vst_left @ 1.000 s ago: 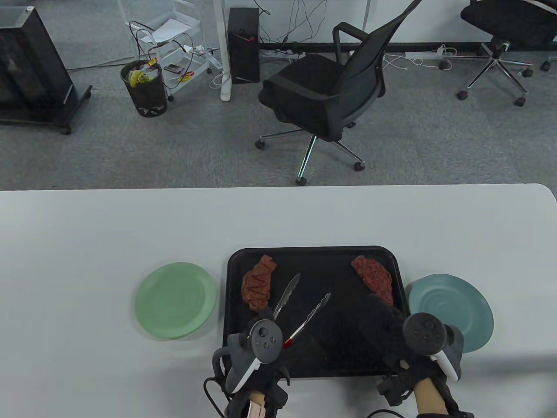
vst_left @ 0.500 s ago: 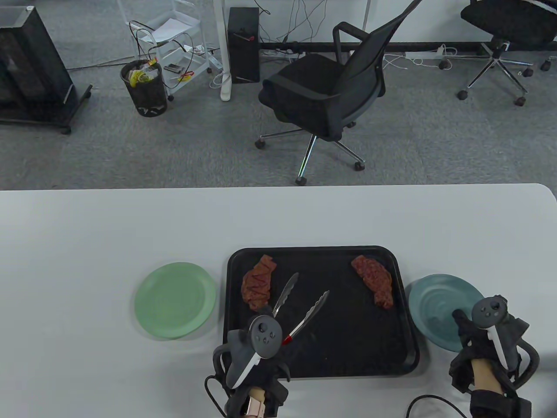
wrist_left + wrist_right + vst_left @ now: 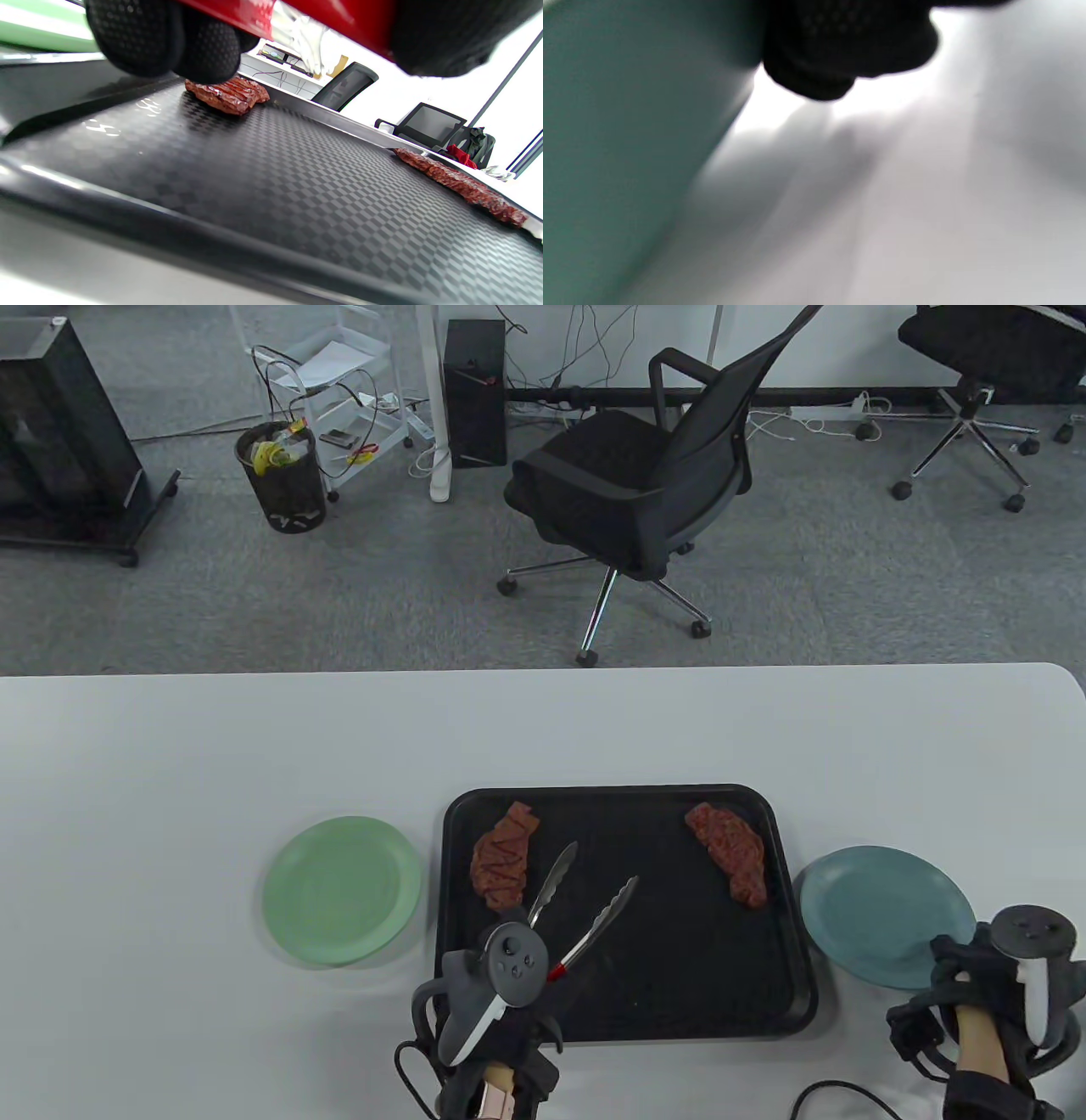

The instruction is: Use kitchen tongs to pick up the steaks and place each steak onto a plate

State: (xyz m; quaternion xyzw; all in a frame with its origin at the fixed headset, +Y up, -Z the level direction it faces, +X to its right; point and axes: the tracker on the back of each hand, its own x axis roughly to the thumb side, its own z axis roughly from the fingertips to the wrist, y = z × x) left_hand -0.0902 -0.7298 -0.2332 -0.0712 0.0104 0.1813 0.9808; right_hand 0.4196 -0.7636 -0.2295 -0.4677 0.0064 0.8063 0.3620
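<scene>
Two brown steaks lie on the black tray (image 3: pixel 679 1001): one at its far left (image 3: pixel 501 861) (image 3: pixel 229 94), one at its far right (image 3: pixel 728 853) (image 3: pixel 460 185). My left hand (image 3: pixel 509 988) grips the red handle (image 3: pixel 339 17) of the steel tongs (image 3: pixel 602 918) at the tray's near left. The tong arms stand spread apart above the tray floor, just right of the left steak. A green plate (image 3: pixel 342 891) sits left of the tray, a blue plate (image 3: pixel 874 912) (image 3: pixel 606 148) right of it. My right hand (image 3: pixel 963 976) curls its fingers at the blue plate's near right rim.
The white table (image 3: pixel 170 763) stretches wide behind and left of the tray. An office chair (image 3: pixel 636 492) and a bin (image 3: pixel 282 479) stand on the floor beyond the far edge. The right wrist view is blurred.
My right hand left the tray's right side, crossed the blue plate and stopped at its near right rim. The blue plate shifted slightly right. The left hand and tongs barely moved.
</scene>
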